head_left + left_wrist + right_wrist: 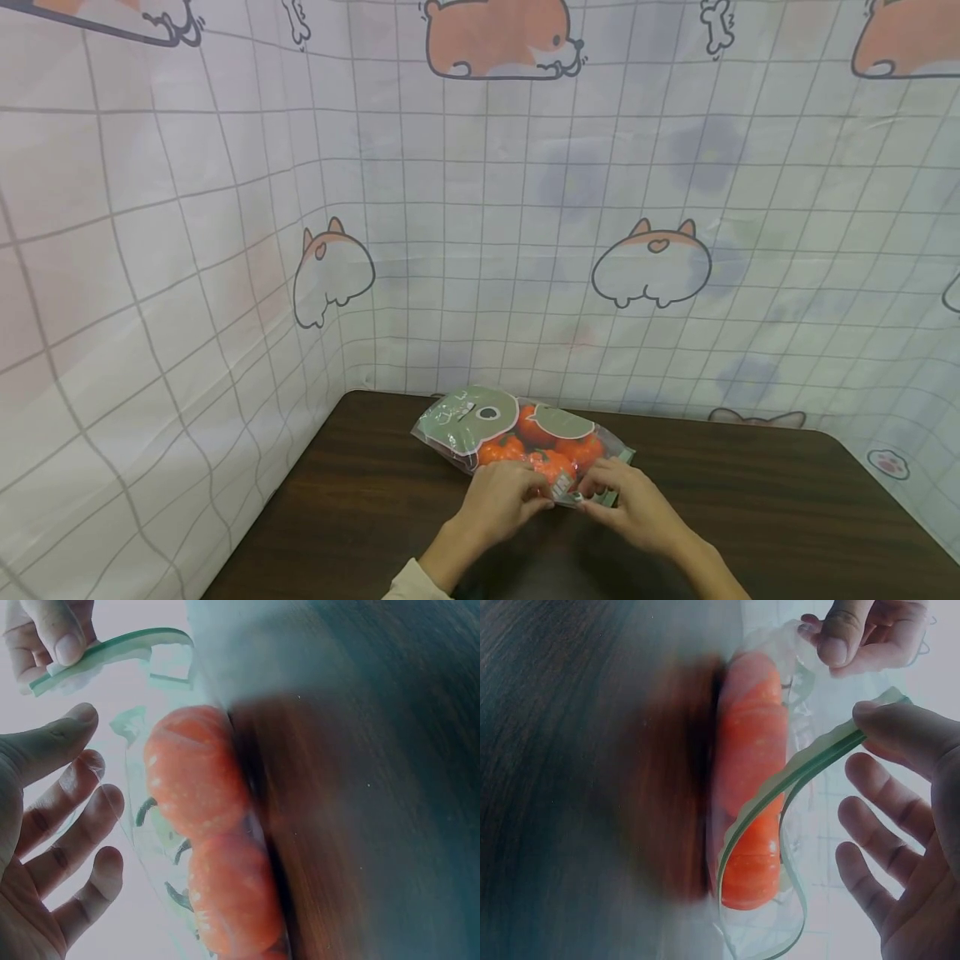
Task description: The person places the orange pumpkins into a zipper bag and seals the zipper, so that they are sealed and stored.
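A clear zip bag (465,421) with a green cartoon print lies on the table, holding several orange-red, pumpkin-like pieces (199,772) with dark curved stems. My right hand (633,504) pinches the bag's green zip strip (780,784) between thumb and forefinger, its other fingers loosely bent. Away from that pinch the strip bows apart into a loop, so the mouth gapes there. My left hand (498,496) is at the bag's near side, with a gap between thumb and forefinger. Clear film runs past its forefinger tip in the left wrist view.
The dark wooden table (360,500) extends to both sides of the bag. Behind it and along the left hangs a pale gridded cloth (480,250) with cartoon dogs. The bag lies near the table's back edge.
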The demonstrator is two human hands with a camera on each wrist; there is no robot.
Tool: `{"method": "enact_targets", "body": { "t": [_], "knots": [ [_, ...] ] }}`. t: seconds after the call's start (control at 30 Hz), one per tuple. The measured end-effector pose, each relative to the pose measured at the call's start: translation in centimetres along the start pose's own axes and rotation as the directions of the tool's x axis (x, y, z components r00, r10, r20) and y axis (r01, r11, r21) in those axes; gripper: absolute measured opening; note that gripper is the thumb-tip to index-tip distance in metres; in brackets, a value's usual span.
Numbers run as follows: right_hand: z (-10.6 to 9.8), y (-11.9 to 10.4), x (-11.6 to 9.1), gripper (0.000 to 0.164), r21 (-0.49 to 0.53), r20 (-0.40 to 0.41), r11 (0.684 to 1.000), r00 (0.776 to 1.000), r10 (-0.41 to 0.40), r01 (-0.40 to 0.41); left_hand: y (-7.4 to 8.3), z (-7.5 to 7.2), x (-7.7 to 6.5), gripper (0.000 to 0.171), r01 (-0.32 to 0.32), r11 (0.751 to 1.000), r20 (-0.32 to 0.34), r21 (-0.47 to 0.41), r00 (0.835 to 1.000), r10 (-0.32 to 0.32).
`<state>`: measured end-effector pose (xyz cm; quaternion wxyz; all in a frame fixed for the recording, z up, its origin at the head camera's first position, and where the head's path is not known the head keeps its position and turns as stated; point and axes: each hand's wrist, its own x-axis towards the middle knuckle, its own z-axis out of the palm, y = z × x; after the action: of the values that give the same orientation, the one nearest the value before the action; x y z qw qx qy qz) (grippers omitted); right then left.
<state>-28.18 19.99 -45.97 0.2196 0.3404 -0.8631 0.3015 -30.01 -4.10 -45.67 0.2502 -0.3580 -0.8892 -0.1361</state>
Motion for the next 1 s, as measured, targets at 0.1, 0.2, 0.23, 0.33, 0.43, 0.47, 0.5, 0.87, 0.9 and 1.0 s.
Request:
{"method": "enact_targets", "body": {
  "t": [0.1,0.2,0.23,0.33,0.43,0.47,0.5,0.87,0.9,1.0],
  "knots": [
    [-0.08,0.04,0.0,0.016,0.004,0.007,1.0,1.0,0.004,-0.004,0.01,-0.09,0.02,0.01,-0.001,1.0,-0.011,-0.003,1.0,0.001],
    [-0.16,0.09,-0.02,0.015,0.005,0.016,1.0,1.0,0.012,-0.012,0.03,-0.23,0.04,0.01,0.007,1.0,-0.009,-0.009,1.0,-0.007],
    [-0.17,0.11,-0.04,0.015,0.005,0.018,1.0,1.0,0.015,-0.015,0.04,-0.31,0.04,0.01,0.01,1.0,-0.007,-0.014,1.0,-0.01],
    [-0.22,0.23,-0.09,0.017,-0.003,0.028,1.0,0.999,0.027,-0.027,-0.01,-0.41,0.05,0.01,0.02,0.999,-0.005,-0.026,1.0,-0.021],
    [-0.23,0.37,-0.14,0.019,-0.012,0.038,0.999,0.998,0.046,-0.045,-0.08,-0.46,0.05,0.011,0.026,0.999,-0.007,-0.039,1.0,-0.026],
    [-0.24,0.41,-0.15,0.019,-0.014,0.042,0.999,0.998,0.051,-0.051,-0.12,-0.43,0.04,0.011,0.026,0.999,-0.008,-0.04,1.0,-0.026],
    [-0.24,0.44,-0.16,0.019,-0.015,0.044,0.998,0.997,0.057,-0.056,-0.15,-0.44,0.02,0.011,0.026,0.999,-0.009,-0.043,1.0,-0.026],
    [-0.27,0.71,-0.34,0.021,-0.002,0.049,0.997,0.996,0.071,-0.071,-0.41,-0.65,-0.1,0.01,0.023,0.995,-0.02,-0.092,0.999,-0.025],
    [-0.29,0.73,-0.35,0.021,0.001,0.051,0.997,0.996,0.075,-0.075,-0.44,-0.63,-0.09,0.01,0.026,0.995,-0.022,-0.095,0.999,-0.029],
    [-0.35,0.77,-0.36,0.022,0.001,0.058,0.996,0.995,0.085,-0.085,-0.53,-0.58,-0.04,0.009,0.035,0.995,-0.022,-0.09,0.999,-0.037]
  ]
}}
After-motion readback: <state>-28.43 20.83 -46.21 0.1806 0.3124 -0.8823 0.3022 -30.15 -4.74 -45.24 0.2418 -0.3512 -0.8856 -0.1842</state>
